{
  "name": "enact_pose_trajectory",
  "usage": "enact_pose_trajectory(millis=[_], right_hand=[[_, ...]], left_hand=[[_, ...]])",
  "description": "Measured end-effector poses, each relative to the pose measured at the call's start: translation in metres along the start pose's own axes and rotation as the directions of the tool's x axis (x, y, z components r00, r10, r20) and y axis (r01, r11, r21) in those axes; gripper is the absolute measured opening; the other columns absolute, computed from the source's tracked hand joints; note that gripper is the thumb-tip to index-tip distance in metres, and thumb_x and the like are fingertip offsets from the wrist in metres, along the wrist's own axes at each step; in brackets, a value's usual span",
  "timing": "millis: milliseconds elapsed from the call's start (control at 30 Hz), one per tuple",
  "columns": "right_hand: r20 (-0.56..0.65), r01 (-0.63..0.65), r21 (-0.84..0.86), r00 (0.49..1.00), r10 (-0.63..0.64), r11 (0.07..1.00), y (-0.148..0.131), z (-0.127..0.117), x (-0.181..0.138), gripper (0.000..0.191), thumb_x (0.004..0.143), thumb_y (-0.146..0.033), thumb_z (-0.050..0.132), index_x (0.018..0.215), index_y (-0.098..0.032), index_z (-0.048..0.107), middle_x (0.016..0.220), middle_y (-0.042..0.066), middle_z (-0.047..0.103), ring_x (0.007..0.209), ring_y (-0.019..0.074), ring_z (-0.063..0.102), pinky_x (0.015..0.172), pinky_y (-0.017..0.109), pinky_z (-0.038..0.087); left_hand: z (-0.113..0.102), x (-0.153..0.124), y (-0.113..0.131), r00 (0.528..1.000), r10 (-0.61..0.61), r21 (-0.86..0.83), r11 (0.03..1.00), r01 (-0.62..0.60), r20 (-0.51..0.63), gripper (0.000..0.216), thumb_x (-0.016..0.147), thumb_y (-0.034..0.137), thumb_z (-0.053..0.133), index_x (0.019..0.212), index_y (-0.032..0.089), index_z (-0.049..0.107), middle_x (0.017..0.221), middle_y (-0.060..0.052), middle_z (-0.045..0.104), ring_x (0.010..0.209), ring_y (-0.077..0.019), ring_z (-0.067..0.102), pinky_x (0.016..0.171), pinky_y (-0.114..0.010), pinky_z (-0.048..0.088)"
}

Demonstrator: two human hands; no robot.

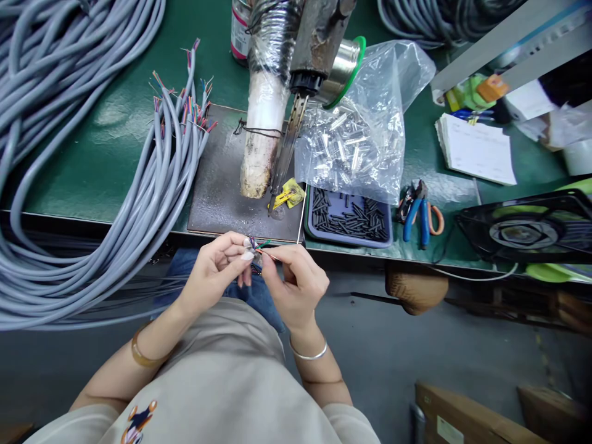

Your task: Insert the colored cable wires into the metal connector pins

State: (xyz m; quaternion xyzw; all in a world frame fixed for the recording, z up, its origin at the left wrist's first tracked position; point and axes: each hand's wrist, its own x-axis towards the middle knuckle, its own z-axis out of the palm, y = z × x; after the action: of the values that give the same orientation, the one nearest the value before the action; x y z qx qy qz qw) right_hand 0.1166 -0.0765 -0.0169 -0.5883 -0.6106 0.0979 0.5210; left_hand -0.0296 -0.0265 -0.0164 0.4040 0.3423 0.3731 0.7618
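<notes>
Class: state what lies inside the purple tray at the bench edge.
Small dark cylindrical pieces fill the shallow purple plastic tray; its far edge hides under a clear plastic bag of silvery parts.

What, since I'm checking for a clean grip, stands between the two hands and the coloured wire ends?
Nothing visible does. The left hand and the right hand both pinch the coloured wire ends directly with their fingertips, holding them over the lap just in front of the edge of the green bench.

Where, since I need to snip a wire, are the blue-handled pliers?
Head view, right of centre: the pliers lie on the green bench, just right of the purple tray.
</notes>
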Motion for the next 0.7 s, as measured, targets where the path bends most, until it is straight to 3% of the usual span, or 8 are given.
enact_pose_trajectory(millis=[133, 233, 533, 700], right_hand=[[0.097, -0.264, 0.17, 0.963, 0.251, 0.949, 0.003, -0.002, 0.002, 0.013, 0.095, -0.027, 0.067, 0.085, -0.021, 0.073, 0.072, -0.002, 0.064, 0.051, 0.0077, 0.043, 0.048, 0.025, 0.037], [0.173, -0.384, 0.246, 0.921, 0.349, 0.89, 0.005, -0.006, 0.005, 0.015, 0.093, -0.031, 0.07, 0.084, -0.02, 0.074, 0.07, -0.003, 0.059, 0.049, 0.0057, 0.035, 0.047, 0.024, 0.029], [0.202, -0.388, 0.223, 0.916, 0.347, 0.894, 0.005, -0.014, 0.015, 0.009, 0.087, -0.025, 0.071, 0.084, -0.019, 0.076, 0.074, -0.002, 0.065, 0.048, 0.0042, 0.029, 0.046, 0.024, 0.023], [0.2, -0.401, 0.212, 0.91, 0.362, 0.891, 0.004, -0.013, 0.015, 0.009, 0.086, -0.024, 0.07, 0.081, -0.019, 0.075, 0.067, -0.004, 0.059, 0.047, 0.0041, 0.028, 0.046, 0.024, 0.024]], left_hand=[[0.001, 0.0, 0.002, 0.986, -0.103, -0.177, 0.976, 0.126, 0.131, 0.03, 0.086, 0.038, 0.08, 0.094, 0.017, 0.06, 0.057, 0.002, 0.066, 0.036, -0.0101, 0.055, 0.037, -0.018, 0.042], [0.0, -0.001, 0.002, 0.986, -0.09, -0.196, 0.973, 0.118, 0.143, 0.026, 0.087, 0.035, 0.079, 0.093, 0.017, 0.06, 0.057, 0.003, 0.064, 0.038, -0.0093, 0.057, 0.038, -0.017, 0.044], [-0.001, -0.002, 0.002, 0.995, -0.07, 0.019, 0.997, 0.069, 0.064, 0.03, 0.085, 0.038, 0.081, 0.093, 0.016, 0.062, 0.058, 0.003, 0.063, 0.043, -0.0092, 0.057, 0.041, -0.018, 0.046], [0.001, -0.002, 0.002, 0.997, -0.042, 0.047, 0.998, 0.039, 0.066, 0.028, 0.087, 0.038, 0.079, 0.093, 0.016, 0.062, 0.059, 0.003, 0.063, 0.044, -0.009, 0.056, 0.043, -0.018, 0.047]])
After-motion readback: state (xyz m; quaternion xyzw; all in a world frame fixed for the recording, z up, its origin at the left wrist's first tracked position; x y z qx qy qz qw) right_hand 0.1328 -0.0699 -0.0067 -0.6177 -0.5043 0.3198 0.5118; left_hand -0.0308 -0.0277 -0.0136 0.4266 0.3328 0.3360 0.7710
